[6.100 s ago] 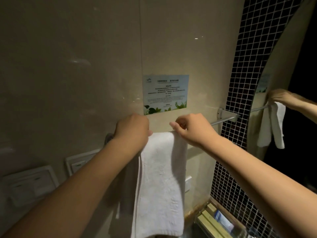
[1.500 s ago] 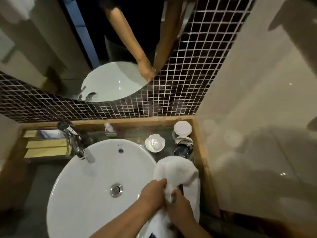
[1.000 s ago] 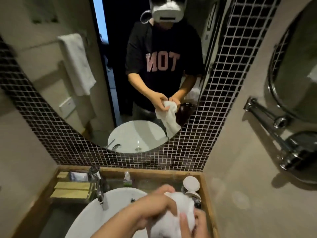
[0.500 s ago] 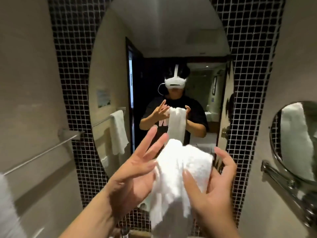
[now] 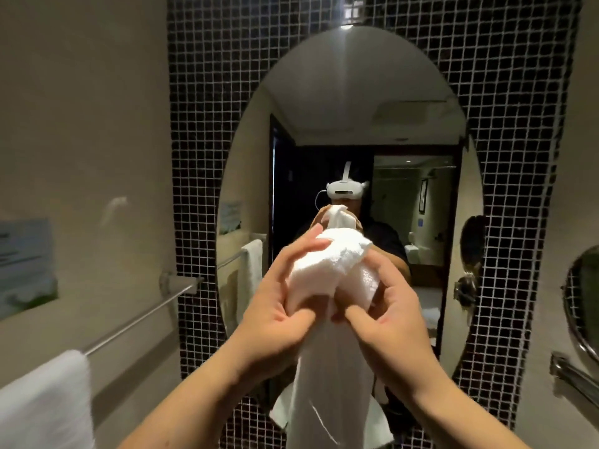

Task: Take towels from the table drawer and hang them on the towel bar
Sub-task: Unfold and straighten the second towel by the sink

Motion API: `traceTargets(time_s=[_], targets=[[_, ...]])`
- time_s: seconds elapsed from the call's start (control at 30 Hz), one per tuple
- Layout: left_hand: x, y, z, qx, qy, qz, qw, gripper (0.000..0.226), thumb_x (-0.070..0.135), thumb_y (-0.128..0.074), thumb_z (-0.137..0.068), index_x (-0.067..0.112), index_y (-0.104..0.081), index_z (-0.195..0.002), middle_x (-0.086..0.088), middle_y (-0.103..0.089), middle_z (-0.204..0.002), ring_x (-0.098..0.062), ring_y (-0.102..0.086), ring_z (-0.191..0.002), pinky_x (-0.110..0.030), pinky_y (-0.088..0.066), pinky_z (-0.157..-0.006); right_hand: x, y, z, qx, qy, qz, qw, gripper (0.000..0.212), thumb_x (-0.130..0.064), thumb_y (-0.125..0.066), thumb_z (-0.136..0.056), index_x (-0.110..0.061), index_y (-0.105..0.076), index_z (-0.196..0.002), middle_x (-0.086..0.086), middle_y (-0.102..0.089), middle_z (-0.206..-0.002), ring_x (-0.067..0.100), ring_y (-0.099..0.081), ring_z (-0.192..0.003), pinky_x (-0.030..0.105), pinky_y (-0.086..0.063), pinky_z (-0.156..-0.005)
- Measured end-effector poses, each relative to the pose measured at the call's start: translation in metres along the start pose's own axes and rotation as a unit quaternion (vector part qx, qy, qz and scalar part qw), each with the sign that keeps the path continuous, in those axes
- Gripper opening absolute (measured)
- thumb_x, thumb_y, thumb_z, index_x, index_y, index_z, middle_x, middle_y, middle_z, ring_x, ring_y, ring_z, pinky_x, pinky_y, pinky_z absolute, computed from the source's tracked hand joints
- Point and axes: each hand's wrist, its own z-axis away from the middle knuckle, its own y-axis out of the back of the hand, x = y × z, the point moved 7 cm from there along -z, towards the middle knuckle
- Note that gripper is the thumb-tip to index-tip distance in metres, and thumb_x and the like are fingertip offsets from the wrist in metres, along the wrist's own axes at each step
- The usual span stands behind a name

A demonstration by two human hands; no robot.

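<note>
I hold a white towel (image 5: 327,377) up at chest height in front of the oval mirror (image 5: 350,131). My left hand (image 5: 275,315) grips its bunched top from the left, and my right hand (image 5: 385,319) grips it from the right; the rest hangs down between my forearms. The chrome towel bar (image 5: 139,319) runs along the beige wall at the left. Another white towel (image 5: 45,400) hangs over the bar at the lower left corner.
Dark mosaic tile (image 5: 197,131) frames the mirror. A round shaving mirror (image 5: 583,299) on a chrome arm sticks out from the right wall. A blue notice (image 5: 26,264) is stuck on the left wall above the bar.
My view has risen from the sink to the mirror. Both hands lifted the towel up, and the fingers that were spread half a second ago have closed on it.
</note>
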Motion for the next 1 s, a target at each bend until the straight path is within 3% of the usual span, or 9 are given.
traceTargets(time_s=[0.13,0.3,0.4,0.5,0.57,0.7,0.87,0.93,1.0], targets=[[0.002,0.033,-0.018,0.098,0.023,0.087,0.991,0.067,-0.022,-0.041,-0.070,0.023,-0.077,-0.104,0.005,-0.061,-0.144,-0.019,-0.054,-0.137,-0.038,-0.052,-0.104,-0.015,-0.002,-0.015,-0.002,0.056,0.028,0.998,0.071,0.008,-0.076,-0.083,-0.041,-0.057,-0.131,-0.025,-0.061,-0.127,0.006,-0.060,-0.125,0.032,-0.055,-0.102],[0.016,0.086,-0.046,0.230,-0.016,-0.008,0.973,0.058,-0.022,-0.051,-0.090,0.030,-0.078,-0.093,0.000,-0.078,-0.099,-0.017,-0.073,-0.096,-0.024,-0.057,-0.076,-0.027,0.009,-0.032,-0.004,0.080,0.007,0.997,0.081,0.022,-0.056,-0.080,-0.028,-0.053,-0.143,-0.008,-0.059,-0.143,0.015,-0.057,-0.134,0.047,-0.045,-0.114],[0.026,0.112,-0.055,0.246,-0.034,-0.089,0.965,0.045,-0.010,-0.057,-0.079,0.026,-0.078,-0.096,0.002,-0.078,-0.098,-0.014,-0.073,-0.094,-0.025,-0.057,-0.076,-0.041,0.027,-0.038,0.067,0.097,-0.036,0.992,0.079,0.030,-0.057,-0.081,-0.026,-0.058,-0.137,-0.005,-0.068,-0.135,0.013,-0.067,-0.121,0.036,-0.053,-0.105],[0.029,0.133,-0.057,0.250,-0.033,-0.225,0.941,0.056,-0.015,-0.050,-0.078,0.028,-0.078,-0.099,0.013,-0.078,-0.093,-0.005,-0.071,-0.092,-0.019,-0.055,-0.078,-0.054,0.050,-0.043,0.132,0.122,-0.057,0.982,0.069,0.024,-0.065,-0.084,-0.027,-0.061,-0.130,-0.004,-0.078,-0.113,0.012,-0.075,-0.095,0.024,-0.060,-0.084],[0.023,0.144,-0.057,0.244,-0.009,-0.324,0.914,0.047,-0.008,-0.057,-0.086,0.035,-0.076,-0.093,0.021,-0.075,-0.083,0.004,-0.067,-0.078,-0.011,-0.049,-0.065,-0.058,0.056,-0.045,0.132,0.122,-0.072,0.981,0.063,0.025,-0.064,-0.083,-0.021,-0.063,-0.127,-0.001,-0.080,-0.104,0.015,-0.076,-0.097,0.022,-0.060,-0.082],[-0.006,0.154,-0.059,0.189,0.038,-0.453,0.871,0.051,-0.006,-0.056,-0.083,0.043,-0.070,-0.090,0.012,-0.072,-0.080,-0.018,-0.066,-0.079,-0.036,-0.054,-0.069,-0.052,0.061,-0.049,0.152,0.106,-0.033,0.982,0.046,0.021,-0.068,-0.083,-0.011,-0.071,-0.114,0.003,-0.080,-0.100,0.018,-0.077,-0.097,0.020,-0.059,-0.079],[-0.031,0.167,-0.056,0.197,0.071,-0.402,0.891,0.051,-0.009,-0.049,-0.085,0.039,-0.067,-0.085,0.016,-0.071,-0.085,-0.010,-0.065,-0.082,-0.031,-0.050,-0.065,-0.043,0.071,-0.056,0.193,0.124,-0.006,0.973,0.031,0.012,-0.066,-0.091,-0.016,-0.074,-0.101,-0.005,-0.080,-0.093,0.012,-0.075,-0.094,0.020,-0.058,-0.081],[-0.033,0.163,-0.055,0.202,0.062,-0.360,0.908,0.048,-0.008,-0.048,-0.088,0.035,-0.069,-0.085,0.014,-0.071,-0.080,-0.010,-0.065,-0.077,-0.030,-0.049,-0.063,-0.039,0.070,-0.056,0.191,0.120,0.009,0.974,0.011,-0.009,-0.069,-0.095,-0.017,-0.075,-0.099,-0.003,-0.079,-0.092,0.015,-0.074,-0.091,0.020,-0.057,-0.076],[-0.038,0.159,-0.057,0.212,0.069,-0.297,0.928,0.043,-0.004,-0.048,-0.093,0.033,-0.071,-0.090,0.012,-0.072,-0.083,-0.013,-0.068,-0.079,-0.033,-0.057,-0.065,-0.030,0.064,-0.055,0.176,0.078,0.032,0.981,0.026,-0.038,-0.067,-0.092,-0.014,-0.076,-0.098,0.004,-0.079,-0.091,0.022,-0.075,-0.088,0.027,-0.060,-0.073]])
